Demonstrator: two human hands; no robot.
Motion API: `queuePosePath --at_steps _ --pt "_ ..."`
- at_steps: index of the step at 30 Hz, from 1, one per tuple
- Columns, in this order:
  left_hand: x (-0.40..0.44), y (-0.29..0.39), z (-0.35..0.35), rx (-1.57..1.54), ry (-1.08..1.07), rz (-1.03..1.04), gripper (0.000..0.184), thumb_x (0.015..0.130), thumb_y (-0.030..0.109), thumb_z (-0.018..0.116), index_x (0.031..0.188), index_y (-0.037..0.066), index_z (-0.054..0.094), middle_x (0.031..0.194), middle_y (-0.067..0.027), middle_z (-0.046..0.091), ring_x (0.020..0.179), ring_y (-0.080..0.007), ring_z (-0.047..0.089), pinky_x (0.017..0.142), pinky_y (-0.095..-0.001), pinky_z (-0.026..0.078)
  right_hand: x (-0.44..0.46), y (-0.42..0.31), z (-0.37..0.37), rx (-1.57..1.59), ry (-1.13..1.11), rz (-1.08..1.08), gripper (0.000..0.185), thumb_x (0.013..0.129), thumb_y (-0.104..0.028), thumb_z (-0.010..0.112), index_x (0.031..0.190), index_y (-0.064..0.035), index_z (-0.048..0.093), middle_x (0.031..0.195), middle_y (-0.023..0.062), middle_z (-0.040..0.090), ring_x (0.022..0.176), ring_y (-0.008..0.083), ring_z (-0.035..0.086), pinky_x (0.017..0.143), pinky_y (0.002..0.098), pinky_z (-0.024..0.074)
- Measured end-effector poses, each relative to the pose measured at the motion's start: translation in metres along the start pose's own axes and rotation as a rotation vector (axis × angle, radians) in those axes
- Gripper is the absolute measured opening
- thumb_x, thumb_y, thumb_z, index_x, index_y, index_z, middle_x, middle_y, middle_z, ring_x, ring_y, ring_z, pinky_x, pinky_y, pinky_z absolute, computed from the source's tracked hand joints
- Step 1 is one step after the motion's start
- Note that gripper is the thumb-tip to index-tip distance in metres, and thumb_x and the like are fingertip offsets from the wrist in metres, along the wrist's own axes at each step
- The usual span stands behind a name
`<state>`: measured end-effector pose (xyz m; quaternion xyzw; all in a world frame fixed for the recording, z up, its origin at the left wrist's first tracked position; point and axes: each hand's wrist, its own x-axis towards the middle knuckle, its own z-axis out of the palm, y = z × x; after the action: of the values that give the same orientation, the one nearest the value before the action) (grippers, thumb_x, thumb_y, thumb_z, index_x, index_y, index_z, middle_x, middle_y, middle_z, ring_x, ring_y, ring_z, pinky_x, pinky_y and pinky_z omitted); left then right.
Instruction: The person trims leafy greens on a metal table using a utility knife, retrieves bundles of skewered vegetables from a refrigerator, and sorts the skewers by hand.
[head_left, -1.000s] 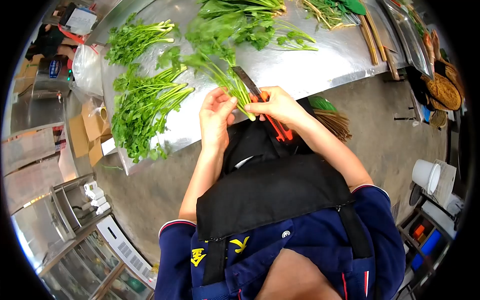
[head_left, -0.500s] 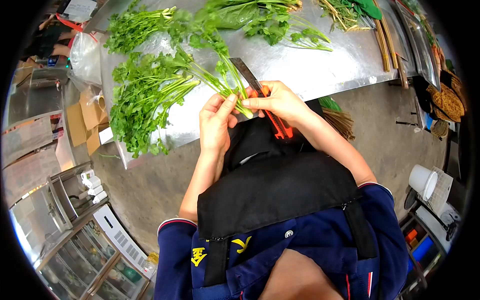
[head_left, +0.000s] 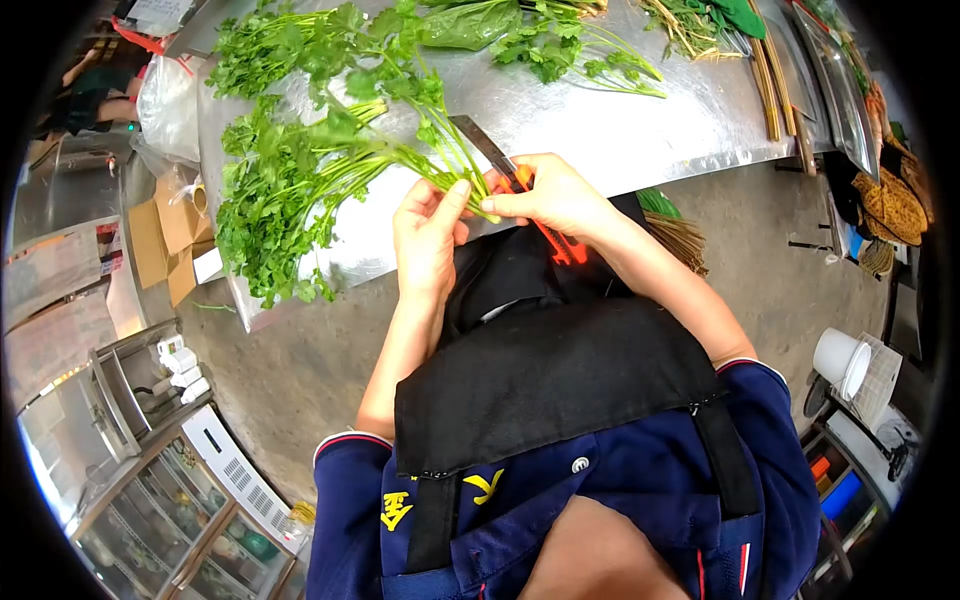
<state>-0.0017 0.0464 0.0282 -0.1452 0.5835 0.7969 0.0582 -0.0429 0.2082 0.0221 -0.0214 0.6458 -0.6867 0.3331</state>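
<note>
Grey floor (head_left: 270, 400) spreads around a shiny metal table (head_left: 590, 130). A cardboard box (head_left: 172, 232) stands beside its left end; a white bucket (head_left: 838, 362) shows far right. Leafy bunches (head_left: 270, 200) lie on the table's left. At the near edge, the left hand (head_left: 428, 235) pinches leafy stems (head_left: 447, 168); the right hand (head_left: 555, 198) grips their lower ends and an orange-handled cutter (head_left: 485, 146).

A white bucket (head_left: 838, 362) sits at right, an open cardboard box (head_left: 150, 248) at left.

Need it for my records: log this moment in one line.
Left hand: pinching herb stems; right hand: holding orange cutter, thumb on stems; metal table: leafy bunches
</note>
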Motion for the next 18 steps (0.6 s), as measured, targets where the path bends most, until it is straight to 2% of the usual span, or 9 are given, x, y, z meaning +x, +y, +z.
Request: queuePosePath --at_steps 3,6,11,14,18 --pt "-0.0003 -0.0013 -0.0005 -0.047 0.007 -0.029 0.017 0.084 0.015 0.062 0.094 0.003 0.058 0.081 -0.0027 0.06 0.065 -0.006 0.052 0.046 -0.0162 0.035 0.0014 0.0008 0.0016 0.111 0.012 -0.001 0.02 0.076 -0.015 0.068 0.089 -0.0018 0.06 0.072 0.0011 0.059 0.054 0.0064 0.05 0.051 0.0196 0.042" --pt "-0.0001 -0.0019 -0.0008 -0.166 -0.005 -0.084 0.018 0.084 0.016 0.061 0.097 0.003 0.057 0.083 -0.0029 0.06 0.067 -0.0068 0.053 0.046 -0.0164 0.036 0.0024 0.0015 0.0025 0.154 0.015 0.019 0.022 0.075 -0.017 0.068 0.089 -0.0014 0.06 0.072 0.0012 0.059 0.055 0.0065 0.05 0.051 0.0197 0.0417" --pt "0.0025 -0.0026 0.0009 -0.258 -0.031 -0.154 0.022 0.084 0.016 0.061 0.1 0.003 0.051 0.086 -0.0037 0.058 0.07 -0.0082 0.053 0.045 -0.0174 0.036 0.0025 -0.0002 0.0029 0.094 0.072 0.02 0.021 0.074 -0.019 0.067 0.084 -0.0028 0.059 0.07 0.0003 0.057 0.057 0.0063 0.049 0.051 0.0202 0.0411" --pt "0.0066 -0.007 -0.0003 -0.084 -0.037 -0.097 0.024 0.084 0.015 0.061 0.1 0.003 0.049 0.086 -0.0046 0.057 0.071 -0.0085 0.053 0.045 -0.0182 0.037 0.005 -0.0012 0.0052 0.068 0.086 -0.008 0.021 0.072 -0.019 0.067 0.083 -0.0029 0.059 0.07 0.0004 0.057 0.057 0.0062 0.049 0.052 0.0209 0.0411" --pt "0.0077 -0.0061 0.0018 -0.037 0.024 -0.048 0.022 0.083 0.014 0.06 0.098 0.0 0.05 0.083 -0.0064 0.058 0.066 -0.0093 0.055 0.042 -0.0186 0.037 0.008 -0.0002 0.007 -0.019 0.15 0.003 0.024 0.069 -0.018 0.068 0.083 -0.0007 0.059 0.069 0.0011 0.057 0.058 0.008 0.051 0.055 0.0224 0.043"
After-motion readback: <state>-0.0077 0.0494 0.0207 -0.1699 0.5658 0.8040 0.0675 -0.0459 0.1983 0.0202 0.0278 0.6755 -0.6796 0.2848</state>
